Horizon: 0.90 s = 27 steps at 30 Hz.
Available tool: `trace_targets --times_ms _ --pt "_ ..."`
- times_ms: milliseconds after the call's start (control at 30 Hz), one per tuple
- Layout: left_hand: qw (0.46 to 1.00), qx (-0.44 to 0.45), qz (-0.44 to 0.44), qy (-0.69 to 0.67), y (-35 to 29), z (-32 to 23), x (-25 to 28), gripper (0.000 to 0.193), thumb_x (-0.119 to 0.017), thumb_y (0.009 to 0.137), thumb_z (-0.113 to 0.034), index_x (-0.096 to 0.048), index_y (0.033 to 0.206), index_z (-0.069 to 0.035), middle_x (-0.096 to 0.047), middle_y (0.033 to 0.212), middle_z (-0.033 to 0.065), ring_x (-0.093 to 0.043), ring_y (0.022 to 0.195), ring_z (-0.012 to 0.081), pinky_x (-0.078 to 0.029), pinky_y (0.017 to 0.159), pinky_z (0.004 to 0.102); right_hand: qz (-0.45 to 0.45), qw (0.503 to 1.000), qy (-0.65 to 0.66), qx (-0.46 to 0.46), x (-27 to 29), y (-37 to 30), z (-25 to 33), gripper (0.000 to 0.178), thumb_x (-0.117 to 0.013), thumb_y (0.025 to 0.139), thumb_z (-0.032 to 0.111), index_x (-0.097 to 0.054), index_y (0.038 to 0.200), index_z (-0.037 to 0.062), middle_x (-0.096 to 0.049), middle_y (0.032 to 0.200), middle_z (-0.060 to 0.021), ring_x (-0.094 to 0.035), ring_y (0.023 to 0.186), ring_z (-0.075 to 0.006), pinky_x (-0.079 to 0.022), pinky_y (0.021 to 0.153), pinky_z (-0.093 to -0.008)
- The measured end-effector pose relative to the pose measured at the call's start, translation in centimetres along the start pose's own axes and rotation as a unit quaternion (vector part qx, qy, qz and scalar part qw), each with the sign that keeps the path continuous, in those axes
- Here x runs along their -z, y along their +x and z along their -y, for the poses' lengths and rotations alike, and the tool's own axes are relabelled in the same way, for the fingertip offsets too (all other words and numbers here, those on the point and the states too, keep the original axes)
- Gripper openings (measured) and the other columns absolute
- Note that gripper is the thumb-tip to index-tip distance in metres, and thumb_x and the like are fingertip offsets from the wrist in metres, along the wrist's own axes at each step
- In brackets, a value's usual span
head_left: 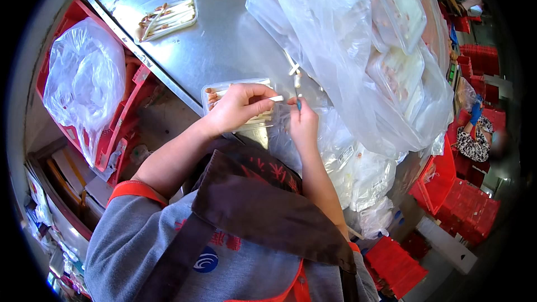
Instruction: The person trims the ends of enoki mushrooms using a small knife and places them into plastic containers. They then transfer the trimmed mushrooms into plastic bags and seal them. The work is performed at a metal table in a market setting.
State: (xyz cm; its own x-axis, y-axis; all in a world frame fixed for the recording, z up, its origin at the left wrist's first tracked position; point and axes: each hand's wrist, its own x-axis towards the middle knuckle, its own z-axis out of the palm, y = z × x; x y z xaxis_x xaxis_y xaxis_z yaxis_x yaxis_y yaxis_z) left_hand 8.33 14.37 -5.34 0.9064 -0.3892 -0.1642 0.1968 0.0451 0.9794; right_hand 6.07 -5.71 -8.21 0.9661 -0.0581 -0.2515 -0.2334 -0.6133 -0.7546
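My left hand (238, 106) pinches a short white stem (276, 98), which looks like a mushroom stem, between thumb and fingers. It is held above a clear plastic tray (224, 85) of long pale stems with brown tips. My right hand (305, 128) is close by on the right, closed on a small thin tool with a teal part (298, 103) that looks like a knife; its blade is hard to make out. Just beyond the right hand, small white stem pieces (295, 70) lie on the steel table.
Another clear tray of stems (170, 18) sits farther left on the metal table (224, 39). A large clear plastic bag (330, 28) holding packed trays covers the right side. Red crates (126, 112) stand left, one with a plastic bag (84, 75). A co-worker (475, 140) is far right.
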Motion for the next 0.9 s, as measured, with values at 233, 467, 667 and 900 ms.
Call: trace_targets --times_ms 233,467,667,900 --pt "0.991 -0.070 0.009 0.116 -0.5 -0.8 -0.3 0.028 -0.058 0.082 0.000 -0.058 0.110 0.000 -0.065 0.086 0.0123 -0.064 0.077 0.0187 -0.049 0.071 0.0287 0.029 0.919 0.394 0.011 -0.3 -1.2 3.9 0.012 -0.059 0.091 0.010 -0.056 0.098 0.0007 -0.052 0.072 -0.0005 -0.046 0.058 -0.0060 -0.035 0.051 -0.0201" --pt "0.997 -0.016 0.032 0.063 -2.2 -1.0 2.4 0.026 -0.058 0.085 0.002 -0.053 0.111 0.001 -0.062 0.085 0.0048 -0.059 0.071 0.0097 -0.047 0.062 0.0226 0.074 0.890 0.450 -0.013 0.0 -1.3 3.6 0.018 -0.060 0.082 -0.002 -0.054 0.098 0.0030 -0.055 0.083 -0.0039 -0.049 0.065 -0.0083 -0.040 0.059 -0.0222" --pt "0.990 -0.001 -0.025 0.138 -3.7 0.0 3.1 0.009 -0.061 0.084 0.000 -0.062 0.093 0.002 -0.058 0.068 0.0051 -0.053 0.051 0.0090 -0.044 0.050 0.0243 0.089 0.898 0.430 0.014 -0.2 -1.1 2.3 0.024 -0.060 0.080 -0.005 -0.054 0.100 0.0045 -0.055 0.090 -0.0022 -0.049 0.074 -0.0064 -0.039 0.063 -0.0204" --pt "0.890 -0.136 -0.140 0.412 -4.7 2.3 2.8 0.013 -0.066 0.075 -0.006 -0.063 0.088 -0.004 -0.059 0.077 0.0086 -0.058 0.076 0.0279 -0.049 0.065 0.0361 0.023 0.983 0.170 0.063 -1.1 0.2 1.3 0.015 -0.060 0.081 0.002 -0.060 0.096 -0.0002 -0.057 0.093 -0.0043 -0.055 0.079 -0.0114 -0.043 0.070 -0.0234"
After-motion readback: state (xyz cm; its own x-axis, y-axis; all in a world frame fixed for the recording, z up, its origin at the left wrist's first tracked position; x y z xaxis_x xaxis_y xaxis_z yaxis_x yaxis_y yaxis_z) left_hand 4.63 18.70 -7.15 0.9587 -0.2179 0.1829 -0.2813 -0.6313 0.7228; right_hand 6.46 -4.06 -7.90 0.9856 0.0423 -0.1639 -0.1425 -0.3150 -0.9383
